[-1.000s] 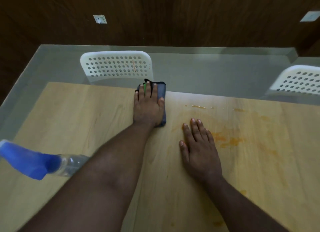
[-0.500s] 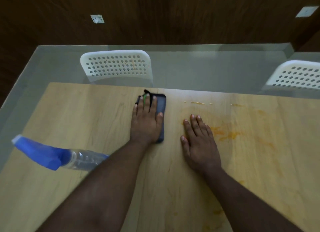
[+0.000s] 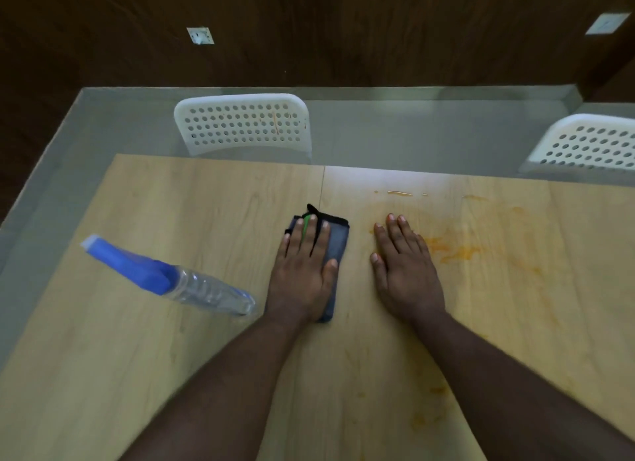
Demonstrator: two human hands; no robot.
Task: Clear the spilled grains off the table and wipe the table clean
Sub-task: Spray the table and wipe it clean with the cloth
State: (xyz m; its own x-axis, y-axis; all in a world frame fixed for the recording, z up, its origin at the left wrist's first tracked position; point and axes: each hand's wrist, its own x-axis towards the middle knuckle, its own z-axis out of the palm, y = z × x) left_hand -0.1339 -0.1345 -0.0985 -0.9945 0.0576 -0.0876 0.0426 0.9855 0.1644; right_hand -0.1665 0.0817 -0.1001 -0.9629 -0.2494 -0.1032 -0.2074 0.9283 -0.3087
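Lying under dim light, the wooden surface [image 3: 206,374] is pale, with a thin seam that runs from its far edge toward the person. Orange stains [image 3: 453,251] mark its right half, and a short orange streak [image 3: 400,193] lies near the far edge. Behind the surface there is a grey floor and a dark wood-panelled wall [image 3: 343,30] with a white socket [image 3: 200,35]. Two white perforated chairs stand at the far side, one [image 3: 242,125] in the middle and one [image 3: 587,144] at the right.

A clear spray bottle [image 3: 192,281] with a blue trigger head lies on its side at the left, just beside the left wrist. Whether liquid is inside, I cannot tell.

The left hand [image 3: 302,275] presses flat, fingers straight and slightly apart, on a folded grey cloth [image 3: 338,244] with black trim. The right hand [image 3: 405,271] rests flat on the bare surface, fingers spread, just left of the stains.
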